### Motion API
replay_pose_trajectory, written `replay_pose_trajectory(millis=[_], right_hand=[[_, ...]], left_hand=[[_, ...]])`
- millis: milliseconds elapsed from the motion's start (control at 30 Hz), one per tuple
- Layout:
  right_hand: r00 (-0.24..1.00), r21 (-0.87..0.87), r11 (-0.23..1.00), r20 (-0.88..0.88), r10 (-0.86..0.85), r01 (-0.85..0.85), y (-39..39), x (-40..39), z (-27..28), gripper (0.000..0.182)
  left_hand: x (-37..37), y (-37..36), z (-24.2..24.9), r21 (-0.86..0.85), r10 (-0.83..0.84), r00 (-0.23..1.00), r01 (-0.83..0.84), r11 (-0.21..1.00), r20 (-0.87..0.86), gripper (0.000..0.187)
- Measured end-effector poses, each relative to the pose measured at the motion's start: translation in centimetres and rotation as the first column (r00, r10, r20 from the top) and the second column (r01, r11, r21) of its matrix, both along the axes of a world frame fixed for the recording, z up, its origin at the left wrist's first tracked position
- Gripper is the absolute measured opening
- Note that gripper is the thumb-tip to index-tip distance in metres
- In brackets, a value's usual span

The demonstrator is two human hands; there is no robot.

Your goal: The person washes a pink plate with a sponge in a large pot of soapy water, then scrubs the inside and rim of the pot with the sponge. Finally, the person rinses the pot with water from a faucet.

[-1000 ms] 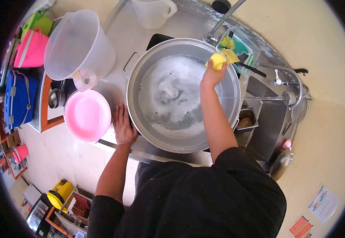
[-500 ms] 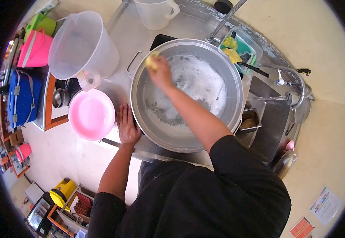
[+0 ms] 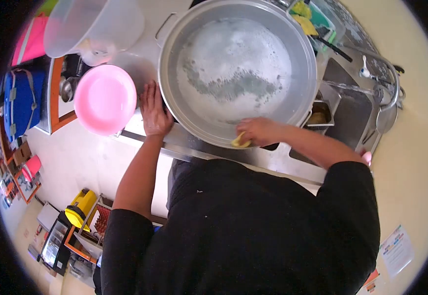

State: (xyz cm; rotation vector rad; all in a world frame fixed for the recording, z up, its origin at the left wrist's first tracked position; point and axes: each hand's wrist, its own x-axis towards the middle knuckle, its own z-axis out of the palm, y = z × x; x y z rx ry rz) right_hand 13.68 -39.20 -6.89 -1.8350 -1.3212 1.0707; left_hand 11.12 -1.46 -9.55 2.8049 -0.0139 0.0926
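A large round aluminium pot [image 3: 300, 59] with sudsy water in its bottom stands on the steel counter. At its near rim my right hand [image 3: 259, 132] grips a yellow sponge [image 3: 242, 140], pressed against the rim. My left hand [image 3: 155, 110] lies flat on the counter just left of the pot, fingers stretched and close to its side. Left of that hand is a pink basin [image 3: 106, 100]. Foam [image 3: 238, 49] covers much of the water, with a greyer patch across the middle.
A big translucent measuring jug [image 3: 120, 24] stands behind the basin. To the right, water runs from a tap [image 3: 381, 93] over a steel sink [image 3: 346, 118] beside a small metal container [image 3: 321, 113]. A tub with yellow cloths [image 3: 305, 22] sits at the back right.
My right hand has moved with the sponge from the pot's far left rim to its near rim. My left hand stays flat on the counter. The view has shifted, putting the pot higher.
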Motion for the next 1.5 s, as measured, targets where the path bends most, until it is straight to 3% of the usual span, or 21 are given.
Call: replay_pose_trajectory(millis=[67, 133, 167, 233, 267, 333, 400, 433, 500, 533, 567, 600, 700, 800, 900, 967, 1100, 1167, 1233, 1333, 1500], right_hand=[[0.991, -0.308, 0.942, -0.022, 0.134, -0.135, -3.3, 2.4, 0.3, 0.027], [0.965, -0.415, 0.88, 0.016, 0.261, -0.231, -6.3, 5.8, 0.6, 0.026], [0.951, -0.386, 0.884, 0.044, 0.305, -0.266, -7.4, 8.2, 1.6, 0.027], [0.98, -0.195, 0.967, 0.14, -0.139, 0.165, -8.8, 12.5, 2.3, 0.03], [0.906, -0.096, 0.942, 0.319, -0.278, 0.323, -9.2, 14.9, 2.0, 0.032], [0.695, 0.025, 0.887, 0.611, -0.379, 0.462, -7.3, 18.4, 2.8, 0.039], [0.407, 0.201, 0.833, 0.798, -0.445, 0.515, -3.6, 21.3, 3.5, 0.041], [0.518, 0.148, 0.73, 0.612, -0.598, 0.667, -0.7, 21.7, 4.3, 0.04], [0.577, 0.131, 0.694, 0.458, -0.676, 0.708, 5.1, 22.8, 4.1, 0.037], [0.586, 0.19, 0.756, 0.525, -0.617, 0.626, 7.2, 22.9, 2.3, 0.035], [0.551, 0.272, 0.888, 0.705, -0.446, 0.37, 9.1, 23.7, 1.1, 0.033], [0.434, 0.271, 0.959, 0.857, -0.278, 0.08, 10.6, 24.9, 0.4, 0.031], [0.28, 0.128, 0.991, 0.953, -0.113, -0.034, 13.6, 27.4, 1.0, 0.027], [0.216, 0.177, 0.981, 0.964, -0.156, -0.077, 11.6, 30.1, 0.6, 0.025], [0.07, 0.076, 0.996, 0.994, -0.078, 0.043, 6.9, 31.1, 1.8, 0.022], [0.113, -0.048, 0.984, 0.993, 0.029, 0.171, 3.9, 30.6, 2.7, 0.021], [-0.116, -0.427, 0.812, 0.854, 0.507, 0.398, -2.5, 25.6, 3.7, 0.02], [0.078, -0.532, 0.619, 0.791, 0.606, 0.578, -5.6, 21.5, 1.4, 0.02], [0.278, -0.66, 0.474, 0.711, 0.646, 0.583, -7.3, 16.8, 1.6, 0.018], [0.498, -0.623, 0.407, 0.781, 0.377, 0.668, -7.9, 12.8, 2.7, 0.018], [0.682, -0.592, 0.45, 0.729, -0.053, 0.668, -8.1, 5.0, 4.0, 0.017]], left_hand=[[0.0, -0.1, 0.1, 0.051, 0.004, 1.0, -0.003, 0.999, -0.007, 0.071], [0.0, 0.1, -0.2, 0.04, -0.013, 1.0, 0.013, 0.999, 0.003, 0.07], [0.0, 0.1, -0.3, 0.037, -0.023, 0.999, 0.022, 0.999, 0.026, 0.07], [0.1, -0.2, 0.1, 0.06, -0.029, 0.999, 0.027, 0.998, 0.018, 0.071], [0.1, -0.6, -0.1, 0.038, -0.033, 0.999, 0.032, 0.999, 0.031, 0.071], [0.2, -0.2, -0.1, 0.027, -0.041, 0.997, 0.039, 0.999, 0.065, 0.072], [0.0, -0.2, 0.1, 0.031, -0.007, 1.0, 0.007, 0.999, 0.003, 0.073], [-0.2, -0.1, 0.1, 0.03, 0.004, 1.0, -0.003, 1.0, -0.01, 0.073], [0.2, -0.1, 0.2, 0.029, 0.009, 1.0, -0.009, 1.0, -0.003, 0.074], [0.1, -0.2, 0.3, 0.029, 0.003, 1.0, -0.003, 1.0, 0.0, 0.074], [0.0, -0.2, 0.4, 0.027, -0.003, 1.0, 0.003, 1.0, -0.002, 0.074], [0.1, -0.2, 0.5, 0.032, 0.004, 1.0, -0.004, 0.999, -0.012, 0.074], [0.0, -0.2, 0.6, 0.036, 0.017, 0.999, -0.015, 0.999, -0.049, 0.075], [0.0, -0.3, 0.7, 0.027, 0.03, 0.997, -0.028, 0.999, -0.066, 0.074], [0.0, -0.3, 0.8, -0.009, 0.037, 0.996, -0.038, 0.999, -0.076, 0.073], [0.0, -0.3, 0.8, 0.014, 0.037, 0.997, -0.036, 0.999, -0.063, 0.074], [-0.2, -0.3, 1.1, 0.009, 0.037, 0.997, -0.037, 0.999, -0.071, 0.075], [-0.3, -0.3, 1.1, 0.004, 0.037, 0.997, -0.036, 0.999, -0.063, 0.076], [-0.3, -0.2, 0.9, 0.001, 0.039, 0.998, -0.039, 0.999, -0.05, 0.076], [-0.3, -0.2, 1.0, 0.011, 0.027, 0.999, -0.026, 1.0, -0.038, 0.074], [-0.3, -0.3, 1.1, -0.039, 0.04, 0.999, -0.041, 0.998, -0.028, 0.072]])
